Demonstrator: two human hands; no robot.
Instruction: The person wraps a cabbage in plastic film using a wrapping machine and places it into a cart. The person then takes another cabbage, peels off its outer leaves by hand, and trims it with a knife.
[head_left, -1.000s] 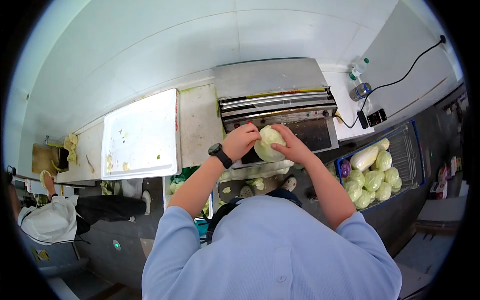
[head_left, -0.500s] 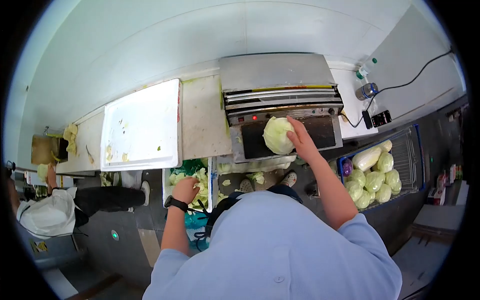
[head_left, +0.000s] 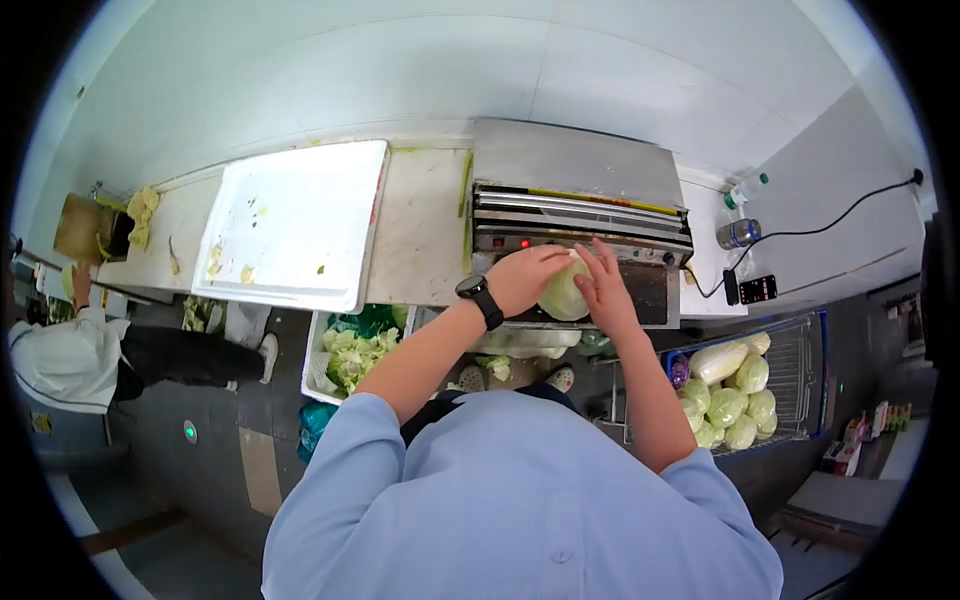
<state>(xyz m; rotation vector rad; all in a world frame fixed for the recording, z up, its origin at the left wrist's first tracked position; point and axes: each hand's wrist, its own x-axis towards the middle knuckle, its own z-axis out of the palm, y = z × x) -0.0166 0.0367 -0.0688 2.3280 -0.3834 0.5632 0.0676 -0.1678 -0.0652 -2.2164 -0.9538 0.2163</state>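
A pale green cabbage (head_left: 566, 294) sits on the dark plate of the wrapping machine (head_left: 575, 150). From its left, my left hand (head_left: 528, 278), with a black watch on the wrist, reaches over the cabbage and rests on it. My right hand (head_left: 606, 290) holds the cabbage's right side, fingers pointing up and away from me. The hands cover much of the cabbage between them. On the machine's front panel a small red light (head_left: 525, 244) glows.
A white foam lid (head_left: 290, 225) lies on the counter to the left. Below it stands a foam box (head_left: 318, 372) of loose leaves. At right, a cart (head_left: 800, 385) carries several wrapped cabbages. A bottle (head_left: 745, 190), cup and phone lie beside the machine. A co-worker (head_left: 80, 360) stands far left.
My left hand has moved up and right from above the leaf box onto the cabbage. My right hand stays at the cabbage's right side. The view has shifted slightly.
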